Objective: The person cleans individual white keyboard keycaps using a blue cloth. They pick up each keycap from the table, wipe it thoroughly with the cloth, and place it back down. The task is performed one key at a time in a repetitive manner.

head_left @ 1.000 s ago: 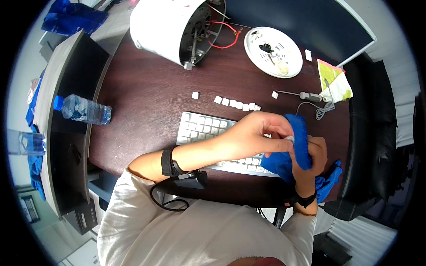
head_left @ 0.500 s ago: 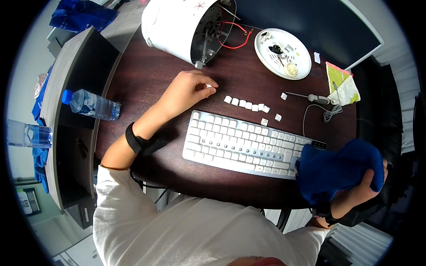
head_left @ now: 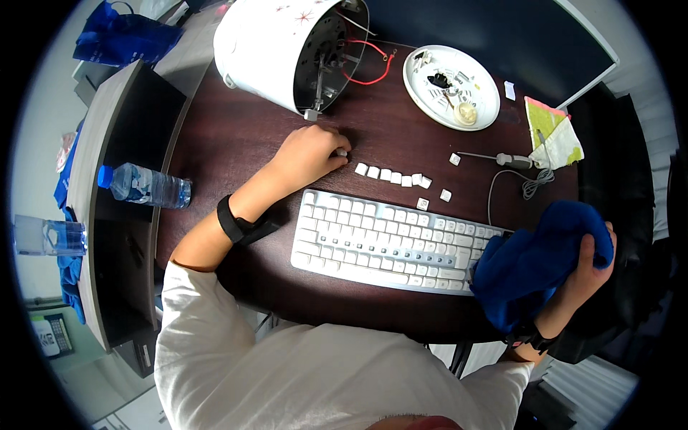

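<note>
Near the left end of a row of white keycaps (head_left: 385,174), my left hand (head_left: 308,154) rests on the desk with its thumb and fingers pinched on a single white keycap (head_left: 341,153). My right hand (head_left: 589,269) is closed on a bunched blue cloth (head_left: 527,261), which drapes over the right end of a white keyboard (head_left: 380,276). Across the keyboard's middle, one row of switches shows without caps. Three more keycaps lie loose: one beside the screwdriver tip (head_left: 455,159), one right of the row (head_left: 446,195), and one just behind the keyboard (head_left: 423,203).
A white drum-shaped housing (head_left: 261,54) with red wires lies at the back left. Behind the keycaps is a white plate (head_left: 411,84) of small parts. A screwdriver (head_left: 514,160), coiled grey cable (head_left: 536,188) and yellow-green cloth (head_left: 555,136) lie right; a water bottle (head_left: 147,185) lies left.
My left hand has come slightly nearer the keycap row, still pinching the keycap. The right hand and blue cloth have shifted a little; the whole view has moved slightly too.
</note>
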The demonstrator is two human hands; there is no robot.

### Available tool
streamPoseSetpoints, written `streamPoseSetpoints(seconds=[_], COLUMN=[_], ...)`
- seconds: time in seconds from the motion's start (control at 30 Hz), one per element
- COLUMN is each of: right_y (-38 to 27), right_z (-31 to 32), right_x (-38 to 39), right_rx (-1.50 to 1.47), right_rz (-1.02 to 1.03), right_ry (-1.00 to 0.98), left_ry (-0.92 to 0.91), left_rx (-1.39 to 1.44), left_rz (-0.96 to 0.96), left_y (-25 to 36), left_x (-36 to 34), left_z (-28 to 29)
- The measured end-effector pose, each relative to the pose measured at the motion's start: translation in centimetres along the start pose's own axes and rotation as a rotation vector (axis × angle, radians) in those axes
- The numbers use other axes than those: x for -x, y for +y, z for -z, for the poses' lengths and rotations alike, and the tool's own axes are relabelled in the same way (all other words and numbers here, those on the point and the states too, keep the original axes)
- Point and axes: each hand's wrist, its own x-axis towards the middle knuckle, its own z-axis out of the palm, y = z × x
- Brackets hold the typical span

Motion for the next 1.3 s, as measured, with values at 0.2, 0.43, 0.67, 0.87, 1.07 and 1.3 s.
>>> streamPoseSetpoints(seconds=[0.2,0.43,0.67,0.87,1.07,1.3], right_y=[0.8,1.2,1.2,2.1,2.7,2.9], right_z=[-1.7,-1.9,-2.4,-1.8,-1.9,-1.8], right_x=[0.3,0.1,0.0,0.2,0.1,0.1], right_rx=[0.006,-0.006,0.013,0.016,-0.02,-0.023], right_rz=[-0.068,-0.057,-0.069,-0.055,-0.061,-0.071], right_ry=[0.097,0.026,0.029,0.042,0.011,0.014], left_ry=[-0.019,-0.009,-0.054,-0.134,-0.139,-0.023], left_rx=[0.011,0.026,0.068,0.141,0.076,-0.1], left_rz=[0.023,0.002,-0.024,0.003,0.014,-0.003], left_y=[0.7,0.4,0.1,-0.9,-0.8,-1.1], left_x=[-0.4,-0.2,0.2,1.8,2.7,2.6], left_z=[0.3,-0.3,0.7,2.4,1.6,1.4])
